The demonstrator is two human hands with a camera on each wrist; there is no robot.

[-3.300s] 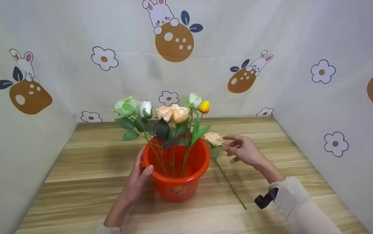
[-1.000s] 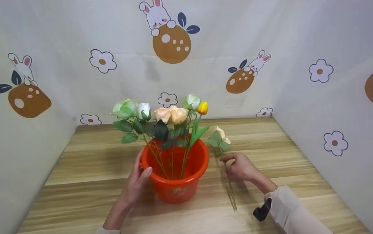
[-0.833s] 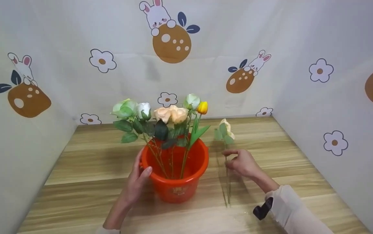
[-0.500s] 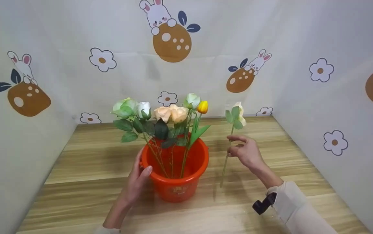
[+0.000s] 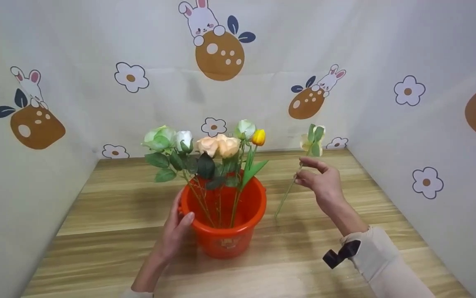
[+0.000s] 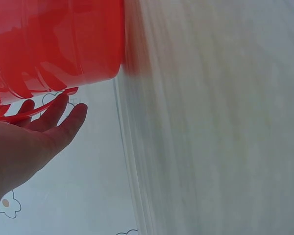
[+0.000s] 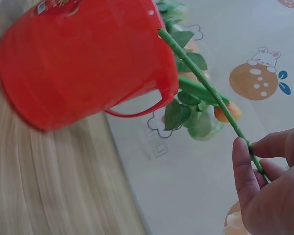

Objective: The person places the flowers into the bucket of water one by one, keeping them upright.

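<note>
In the head view, an orange-red plastic bucket [image 5: 224, 244] stands upright on the wooden table. My left hand [image 5: 172, 235] grips its left side, thumb over the rim and fingers outside, beside the bucket's handle [image 6: 19, 116] in the left wrist view. Off to the bucket's right, my right hand [image 5: 324, 184] pinches the green stem of a peach rose [image 5: 305, 142] between thumb and fingers. The rose is raised with its bloom up, facing away, and its stem [image 7: 206, 85] slants down toward the bucket. Several artificial flowers stand in the bucket, including two peach roses [image 5: 219, 145] and a yellow tulip [image 5: 258, 137].
White and pale green roses [image 5: 160, 138] also lean out over the bucket's rim. The wood-grain table [image 5: 109, 248] is enclosed at the back and sides by cloth walls [image 5: 262, 49] printed with rabbits and flowers. A black strap device [image 5: 341, 253] sits on the right wrist.
My right hand took hold of the peach rose lying right of the bucket, then lifted it upward and rightward, tilting its stem end toward the bucket. The left hand and bucket stay in place.
</note>
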